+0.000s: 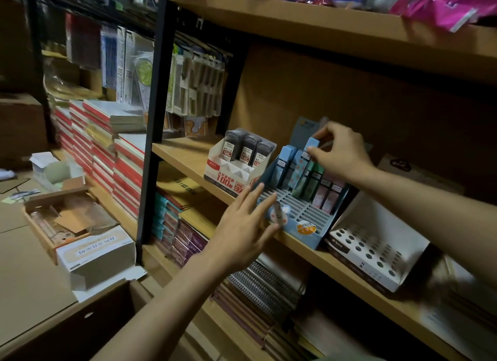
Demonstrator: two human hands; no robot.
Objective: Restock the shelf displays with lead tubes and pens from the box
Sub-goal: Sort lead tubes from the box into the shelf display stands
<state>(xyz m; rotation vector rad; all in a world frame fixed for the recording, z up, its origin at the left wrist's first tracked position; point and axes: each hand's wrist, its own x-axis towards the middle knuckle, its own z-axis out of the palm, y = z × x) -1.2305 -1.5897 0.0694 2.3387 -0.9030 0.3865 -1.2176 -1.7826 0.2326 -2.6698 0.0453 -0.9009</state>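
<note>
Now | right hand (341,153) fingers pinch pale-blue lead tube (312,144) | left hand (246,226) fingers straight, apart

The right hand (340,152) covered the blue lead tube's (312,144) lower part; top-shelf packets (443,8) were blurred and cropped.

Blue tube (311,143), centre right of frame: plain light blue. Blue display (309,227): light blue body, white slotted grid, orange-and-white round sticker on its front. Tubes standing in it: blue, floral-patterned blue, green, pink. White display (233,173), centre: white with red lettering; its tubes are dark grey with white-and-red labels. Dotted display (376,255), lower right: white with dark round holes. Shelf (183,152): tan wood, black uprights.
</note>
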